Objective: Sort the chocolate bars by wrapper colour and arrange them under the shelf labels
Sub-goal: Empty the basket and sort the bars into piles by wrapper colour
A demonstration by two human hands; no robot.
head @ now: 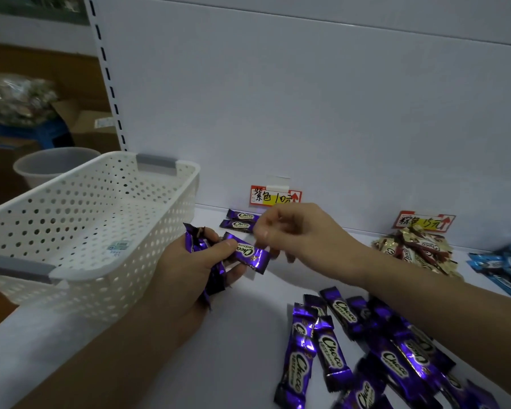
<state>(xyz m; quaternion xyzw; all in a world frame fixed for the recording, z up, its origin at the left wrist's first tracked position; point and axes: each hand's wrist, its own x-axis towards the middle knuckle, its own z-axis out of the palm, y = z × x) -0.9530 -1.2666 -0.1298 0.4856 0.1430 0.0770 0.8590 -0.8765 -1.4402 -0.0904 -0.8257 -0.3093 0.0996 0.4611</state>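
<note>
- Two purple bars (242,221), in head view, laid side by side directly under purple label (275,196), starting a row where colour matches.
- Bunch (213,278) of more purple clenched in left hand (186,270), with top bar (248,253) pushed forward under the thumb, probably for easy picking off.
- Right hand (301,231) curled at that bar's far end; cannot tell whether pinching it.
- Loose purple pile (366,349) waiting on shelf (219,349); gold-brown pile (416,249) and blue bars (508,267) kept apart, further right.

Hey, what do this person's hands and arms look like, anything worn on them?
The left hand and the right hand are bare: no gloves, rings, watch or bracelet show. The left forearm and right forearm are uncovered to the frame's edge, with no sleeve in view. The picture is dim, so fine marks cannot be told.
</note>
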